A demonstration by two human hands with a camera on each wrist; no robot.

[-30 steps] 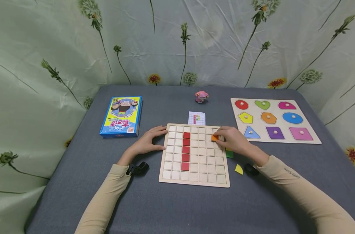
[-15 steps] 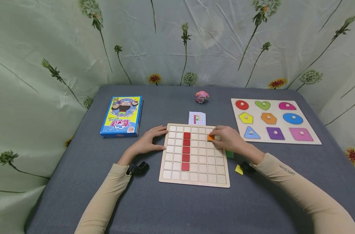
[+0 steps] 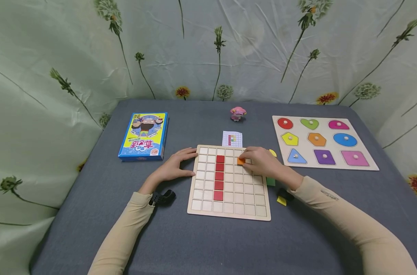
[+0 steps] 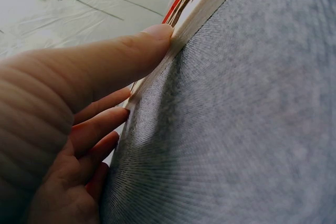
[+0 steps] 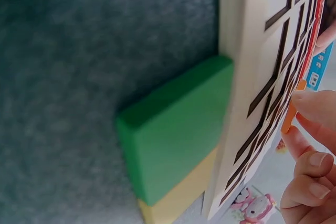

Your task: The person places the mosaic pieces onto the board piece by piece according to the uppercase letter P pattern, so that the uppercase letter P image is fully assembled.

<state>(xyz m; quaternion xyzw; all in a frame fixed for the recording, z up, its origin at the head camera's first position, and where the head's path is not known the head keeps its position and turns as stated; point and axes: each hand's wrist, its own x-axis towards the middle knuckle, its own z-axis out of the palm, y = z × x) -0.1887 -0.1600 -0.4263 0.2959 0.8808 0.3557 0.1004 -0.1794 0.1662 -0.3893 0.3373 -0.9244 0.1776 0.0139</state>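
A wooden grid board (image 3: 229, 218) lies flat on the grey cloth, with a column of several red square tiles (image 3: 219, 176) set in its cells. My left hand (image 3: 172, 168) rests at the board's left edge, thumb and fingertips touching the rim, fingers spread in the left wrist view. Over the upper right cells, my right hand (image 3: 261, 162) pinches an orange square tile (image 3: 241, 161) between thumb and finger. The right wrist view shows that orange tile (image 5: 292, 111) tilted on edge. Beside the board's right edge lies a green tile (image 5: 173, 135), a yellow piece (image 5: 181, 187) adjoining it.
Behind the board is a small printed grid card (image 3: 232, 139), with a pink toy figure (image 3: 237, 113) farther back. A blue and yellow box (image 3: 143, 136) lies at left, a knobbed shape puzzle (image 3: 310, 158) at right. Another yellow piece (image 3: 282, 200) lies near the right wrist.
My right hand has slid left across the board's upper right with the orange tile, uncovering a bit of yellow beyond the board's right edge. The left hand stays in place.
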